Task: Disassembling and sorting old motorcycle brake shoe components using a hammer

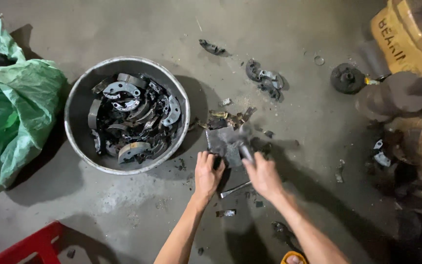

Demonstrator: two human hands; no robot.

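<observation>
My left hand (pixel 207 173) presses on a dark part at the near edge of a flat grey metal block (pixel 222 141) on the concrete floor. What exactly lies under the fingers is hidden. My right hand (pixel 263 175) grips the handle of a hammer (pixel 244 142), whose blurred head is over the block. Broken dark fragments (pixel 226 119) lie just beyond the block.
A round metal basin (pixel 77 105) full of curved metal brake shoes stands at left. A green sack (pixel 10 100) lies far left. Loose shoes (pixel 265 79), a dark disc (pixel 347 78), a yellow container (pixel 396 34), a thin metal rod (pixel 234 189) and a red crate corner (pixel 32 244) surround me.
</observation>
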